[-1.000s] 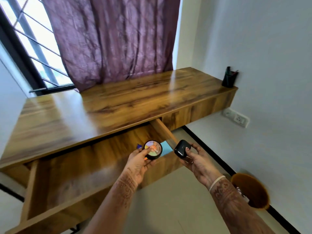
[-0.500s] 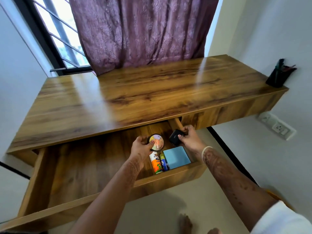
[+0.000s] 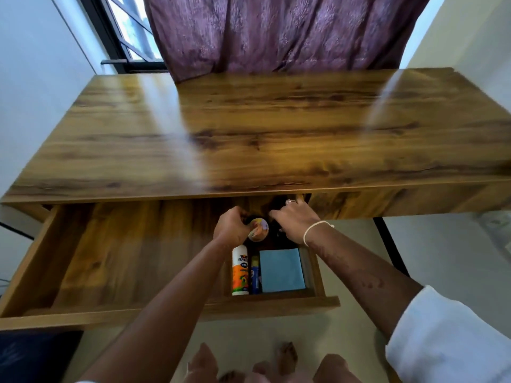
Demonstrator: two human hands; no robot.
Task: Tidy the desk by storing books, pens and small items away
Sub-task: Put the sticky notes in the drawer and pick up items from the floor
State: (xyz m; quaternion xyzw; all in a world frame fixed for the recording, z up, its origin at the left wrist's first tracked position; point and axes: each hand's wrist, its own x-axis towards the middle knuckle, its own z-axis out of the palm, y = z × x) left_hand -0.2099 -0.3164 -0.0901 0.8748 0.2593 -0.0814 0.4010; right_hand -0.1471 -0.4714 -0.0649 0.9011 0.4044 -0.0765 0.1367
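The desk drawer [image 3: 166, 313] stands pulled out under the wooden desk top [image 3: 249, 134]. My left hand [image 3: 231, 230] grips a round tin with a colourful lid [image 3: 258, 229] low over the drawer's right part. Beside it my right hand [image 3: 297, 222] reaches to the drawer's back right corner, its fingers round a small black case [image 3: 278, 204] that is mostly hidden in shadow. Nearer the drawer front lie a white and orange glue bottle [image 3: 240, 269], a small blue tube [image 3: 255, 275] and a light blue notepad [image 3: 280, 269].
A purple curtain [image 3: 276, 31] hangs behind the desk, with a barred window [image 3: 130, 29] to its left. White walls close in on both sides. My bare feet [image 3: 249, 366] stand on the pale floor below the drawer front.
Both hands have moved forward and down into the drawer with the tin and the black case. The view has tilted down and closer, so the pen holder at the right has left the frame.
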